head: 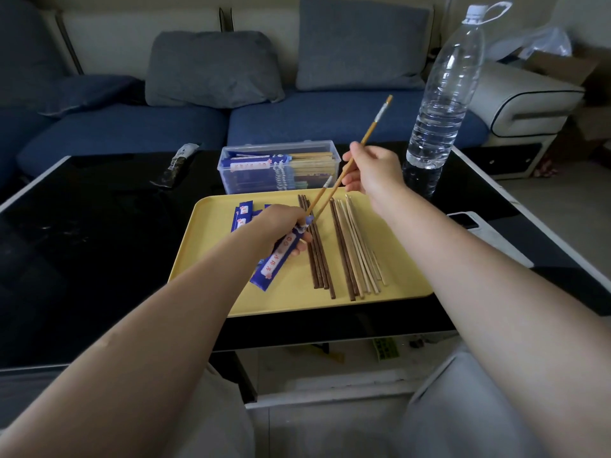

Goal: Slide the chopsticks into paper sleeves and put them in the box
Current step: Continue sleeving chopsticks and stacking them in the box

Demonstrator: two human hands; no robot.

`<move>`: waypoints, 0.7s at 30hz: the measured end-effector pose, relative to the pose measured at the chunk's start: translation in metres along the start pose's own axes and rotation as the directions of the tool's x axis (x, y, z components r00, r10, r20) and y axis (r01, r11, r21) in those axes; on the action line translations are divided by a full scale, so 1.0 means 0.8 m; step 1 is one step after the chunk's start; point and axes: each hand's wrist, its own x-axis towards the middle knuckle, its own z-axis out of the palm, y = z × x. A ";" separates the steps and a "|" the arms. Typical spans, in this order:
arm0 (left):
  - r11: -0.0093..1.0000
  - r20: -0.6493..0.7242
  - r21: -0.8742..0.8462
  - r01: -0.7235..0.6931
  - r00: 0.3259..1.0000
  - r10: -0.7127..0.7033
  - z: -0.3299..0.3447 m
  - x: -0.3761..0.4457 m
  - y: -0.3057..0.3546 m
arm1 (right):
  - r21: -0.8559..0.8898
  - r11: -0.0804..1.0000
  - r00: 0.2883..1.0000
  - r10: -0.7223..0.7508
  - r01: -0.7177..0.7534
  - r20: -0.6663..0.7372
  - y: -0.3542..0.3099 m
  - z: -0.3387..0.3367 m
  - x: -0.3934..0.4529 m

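On the dark tabletop [99, 226], a small dark wrapped packet [178, 165] lies at upper left, a clear plastic box [279, 170] holding sleeved chopsticks stands at upper centre, and a tall water bottle [444, 104] rises at upper right beside the raised arm. The yellow tray [396, 285] in the middle carries spare blue sleeves [243, 214] on its left and rows of loose chopsticks [344, 249] on its right. The left hand [281, 226] curls its fingers around a blue paper sleeve [274, 259] with one light chopstick [319, 198] poking from its mouth, while the right hand [373, 170] pinches a second light chopstick [370, 133], its lower tip at the sleeve's opening.
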 end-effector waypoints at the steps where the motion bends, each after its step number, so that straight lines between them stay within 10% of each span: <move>1: 1.000 0.007 0.018 -0.007 1.000 0.007 0.001 -0.002 0.002 | 0.031 0.999 0.999 0.026 -0.026 -0.018 0.002 -0.001 0.002; 21: 0.995 0.039 0.096 -0.016 0.999 0.012 0.007 -0.009 0.013 | -0.056 0.976 0.978 0.209 -0.209 -0.003 0.011 -0.002 0.001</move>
